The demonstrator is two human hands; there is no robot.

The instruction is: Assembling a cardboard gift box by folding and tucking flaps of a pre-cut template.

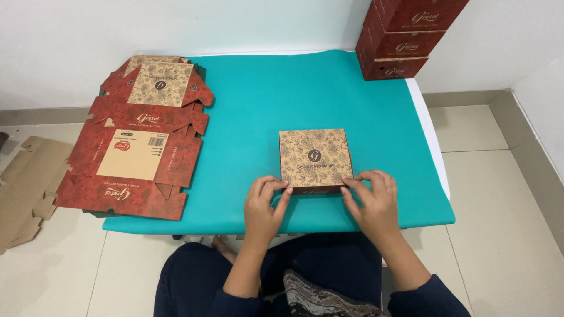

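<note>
A folded square box (pixel 314 157), tan patterned lid with dark red sides, sits on the teal-covered table (pixel 258 100). My left hand (pixel 264 205) presses its fingertips against the box's near left corner. My right hand (pixel 373 202) does the same at the near right corner. Both hands rest on the table's front part, fingers curled onto the box's front edge.
A stack of flat unfolded red and tan box blanks (pixel 138 141) lies on the table's left side, overhanging the edge. Three assembled red boxes (pixel 402 35) are stacked at the back right. Brown cardboard pieces (pixel 26 188) lie on the tiled floor at left.
</note>
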